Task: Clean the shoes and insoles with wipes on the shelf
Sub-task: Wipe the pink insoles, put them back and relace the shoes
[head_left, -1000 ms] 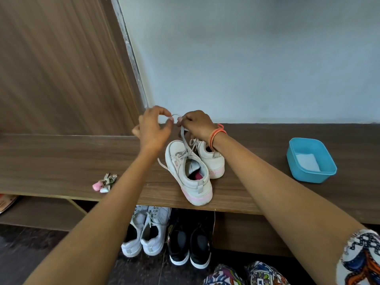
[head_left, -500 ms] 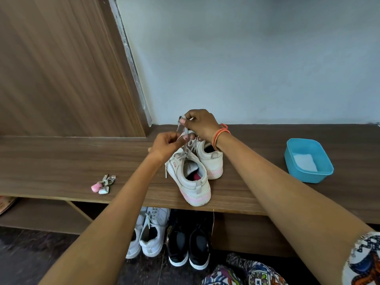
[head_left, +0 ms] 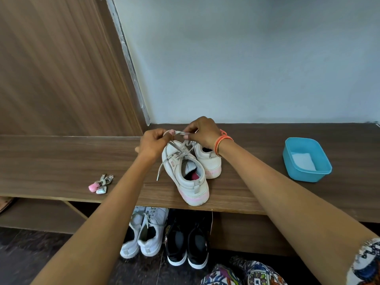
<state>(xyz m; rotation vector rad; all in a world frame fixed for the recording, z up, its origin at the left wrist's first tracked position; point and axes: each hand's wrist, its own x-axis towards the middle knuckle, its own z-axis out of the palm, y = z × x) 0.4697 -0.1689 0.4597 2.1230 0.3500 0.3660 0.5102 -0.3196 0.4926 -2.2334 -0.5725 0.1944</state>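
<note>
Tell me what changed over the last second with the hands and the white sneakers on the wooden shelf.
The left hand dipped to the tongue of the near white sneaker, then drew back leftward, stretching the pale shoelace between itself and the right hand. Both hands pinched the lace throughout. That sneaker, the far white sneaker, the blue plastic tub and the pink keychain stayed put on the wooden shelf.

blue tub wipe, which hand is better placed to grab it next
Likely the right hand: the blue tub sits on its side; the left hand would cross the shoes. Both pinch the lace.
</note>
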